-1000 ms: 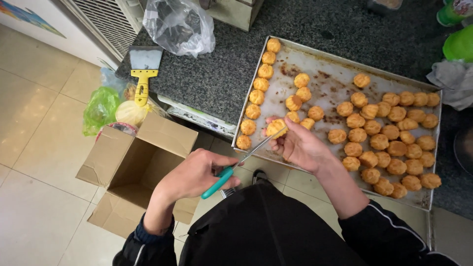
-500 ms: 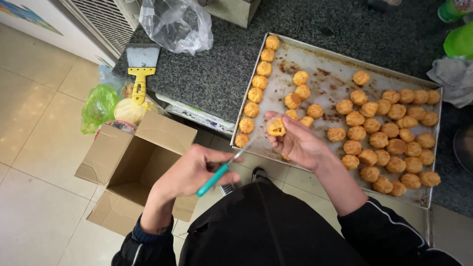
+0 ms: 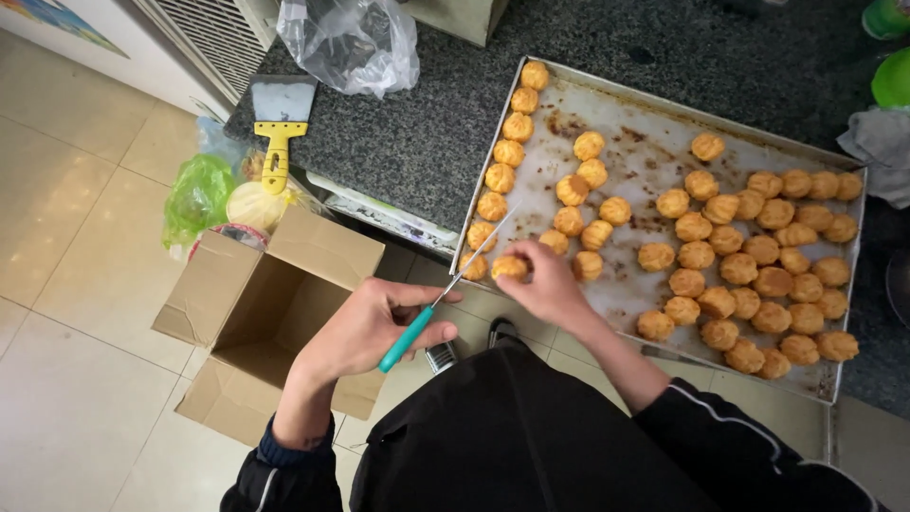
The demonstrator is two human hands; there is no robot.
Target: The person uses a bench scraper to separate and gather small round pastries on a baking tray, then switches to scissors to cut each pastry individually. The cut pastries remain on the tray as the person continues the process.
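**Colours on the counter and floor**

Golden-brown cream puffs (image 3: 749,246) on a dull silver baking tray (image 3: 645,161) marked with brown burnt patches. Puff in right hand (image 3: 550,289) is pale golden (image 3: 509,266). Left hand (image 3: 365,327) grips a knife (image 3: 445,294) with teal handle, thin silver blade. Countertop (image 3: 408,142) dark grey granite, speckled. Scraper (image 3: 278,123): yellow handle, steel-grey blade. Clear plastic bag (image 3: 351,43), whitish sheen. Cardboard box (image 3: 261,322) plain brown. Green plastic bag (image 3: 197,194) beside it. Floor tiles (image 3: 66,237) beige, glossy. Sleeves black, thin white piping on the right one. Grey cloth (image 3: 877,152) and bright green items at right edge.
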